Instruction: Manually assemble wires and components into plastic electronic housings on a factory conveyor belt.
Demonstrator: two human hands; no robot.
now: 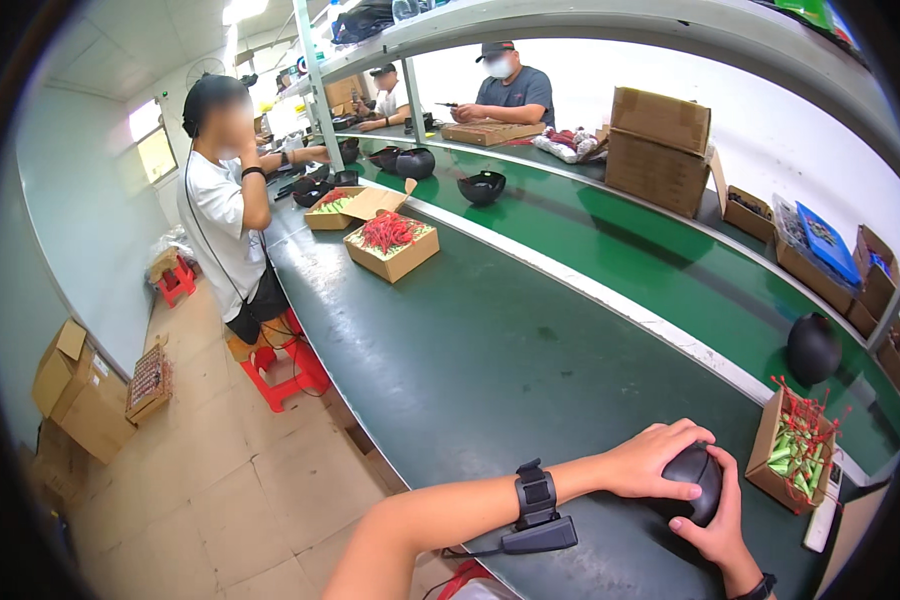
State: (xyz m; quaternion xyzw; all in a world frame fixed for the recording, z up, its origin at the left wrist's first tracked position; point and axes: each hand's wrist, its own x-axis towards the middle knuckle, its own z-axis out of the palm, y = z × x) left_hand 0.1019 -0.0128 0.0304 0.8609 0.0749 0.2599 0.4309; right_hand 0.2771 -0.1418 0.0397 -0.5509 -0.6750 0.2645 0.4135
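Both my hands clasp a smooth black rounded shell (708, 478) on the near right of the dark green worktable (470, 370). My left hand (652, 462) curves over its left and far side, thumb across the front. My right hand (727, 535) wraps the right side with its fingers pointing up and thumb low in front. The shell's underside is hidden. Just right of my hands, an open cardboard box (773, 440) holds small green and red pieces with thin red wires. A black band with a small box is strapped on my left forearm.
Beyond the table runs a green conveyor belt (610, 240) carrying a black round shell (814, 350) and a bowl-like black shell (481, 188). Another box of red-wired parts (400, 262) stands farther up the table. A person (225, 200) is on the left; others work across the belt.
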